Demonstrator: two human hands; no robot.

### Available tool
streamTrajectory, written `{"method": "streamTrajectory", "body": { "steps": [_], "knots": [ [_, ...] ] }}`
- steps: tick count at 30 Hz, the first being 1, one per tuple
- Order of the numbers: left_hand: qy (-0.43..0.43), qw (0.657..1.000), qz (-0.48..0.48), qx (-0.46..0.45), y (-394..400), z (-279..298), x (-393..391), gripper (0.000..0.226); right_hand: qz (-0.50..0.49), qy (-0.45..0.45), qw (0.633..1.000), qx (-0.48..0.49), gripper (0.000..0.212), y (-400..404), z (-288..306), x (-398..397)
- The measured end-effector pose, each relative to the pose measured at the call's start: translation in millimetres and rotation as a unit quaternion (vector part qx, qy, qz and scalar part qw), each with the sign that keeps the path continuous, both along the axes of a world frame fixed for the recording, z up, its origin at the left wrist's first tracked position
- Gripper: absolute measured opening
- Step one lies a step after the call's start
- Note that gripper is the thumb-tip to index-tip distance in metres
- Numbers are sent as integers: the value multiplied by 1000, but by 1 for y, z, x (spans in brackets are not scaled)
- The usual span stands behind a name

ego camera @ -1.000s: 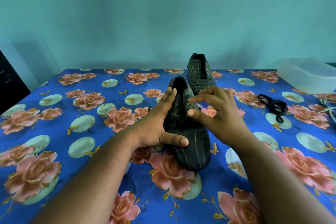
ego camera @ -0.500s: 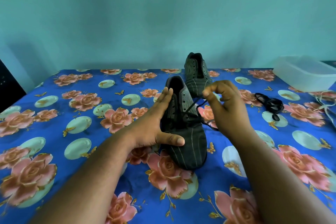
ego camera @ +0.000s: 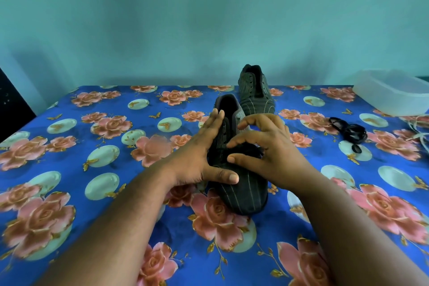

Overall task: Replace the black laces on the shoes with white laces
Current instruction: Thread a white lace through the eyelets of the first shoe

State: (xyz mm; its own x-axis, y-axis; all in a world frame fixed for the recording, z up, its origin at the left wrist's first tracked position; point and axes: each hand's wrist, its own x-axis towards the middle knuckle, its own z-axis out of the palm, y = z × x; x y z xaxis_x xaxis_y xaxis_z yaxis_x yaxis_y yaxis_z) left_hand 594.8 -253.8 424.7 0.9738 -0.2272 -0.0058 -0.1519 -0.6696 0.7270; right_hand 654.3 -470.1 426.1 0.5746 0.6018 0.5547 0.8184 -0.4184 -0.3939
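Right hand (ego camera: 271, 146) covers the near shoe's (ego camera: 243, 193) lacing area; a dark blurred mass under its fingers reads as black lace (ego camera: 246, 153), but can't tell if fingers actually pinch it. Left hand (ego camera: 199, 158) hides that shoe's left side w/ palm, and both forearms run out the bottom edge. Far right of the right hand, the clear tub (ego camera: 392, 95) and white laces (ego camera: 417, 132) are cut by the frame edge; the loose black lace pile (ego camera: 350, 132) is too small to make out its ends.
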Motion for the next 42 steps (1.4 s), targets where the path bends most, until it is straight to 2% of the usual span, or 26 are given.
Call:
{"method": "streamTrajectory", "body": {
  "steps": [5, 8, 10, 14, 17, 19, 23, 27, 31, 37, 42],
  "knots": [
    [-1, 1000, 0, -6, 0, 0, 0, 139, 22, -4, 1000, -3, 23, 2, -1, 0],
    [-4, 1000, 1, -16, 2, -4, 1, 142, 19, 10, 998, 57, 9, 2, 1, 2],
    [-5, 1000, 3, -9, 2, -4, 2, 143, -19, 30, 991, 128, 4, -2, 5, 5],
    [-6, 1000, 1, -5, 1, -4, 1, 145, -143, 70, 955, 249, 18, -12, 11, 13],
    [-6, 1000, -1, -7, 0, -3, 1, 145, -221, 89, 923, 304, 10, -20, 11, 20],
    [-5, 1000, -2, -6, 0, -3, 1, 144, -242, 94, 920, 295, 8, -23, 10, 23],
    [-4, 1000, -2, -8, 1, -3, 1, 144, -210, 77, 952, 209, 3, -18, 7, 18],
    [-5, 1000, -1, -6, 1, -4, 1, 144, -70, 73, 988, 114, 12, -18, 6, 16],
    [-5, 1000, -4, -8, 1, -4, 0, 142, 42, 106, 993, 23, 24, -25, 5, 17],
    [-15, 1000, -7, -10, 1, -4, 1, 144, 74, 127, 988, 39, 6, -27, 5, 19],
    [-11, 1000, -5, -10, 2, -4, 2, 145, 29, 152, 983, 98, 13, -28, 5, 21]
  ]
}}
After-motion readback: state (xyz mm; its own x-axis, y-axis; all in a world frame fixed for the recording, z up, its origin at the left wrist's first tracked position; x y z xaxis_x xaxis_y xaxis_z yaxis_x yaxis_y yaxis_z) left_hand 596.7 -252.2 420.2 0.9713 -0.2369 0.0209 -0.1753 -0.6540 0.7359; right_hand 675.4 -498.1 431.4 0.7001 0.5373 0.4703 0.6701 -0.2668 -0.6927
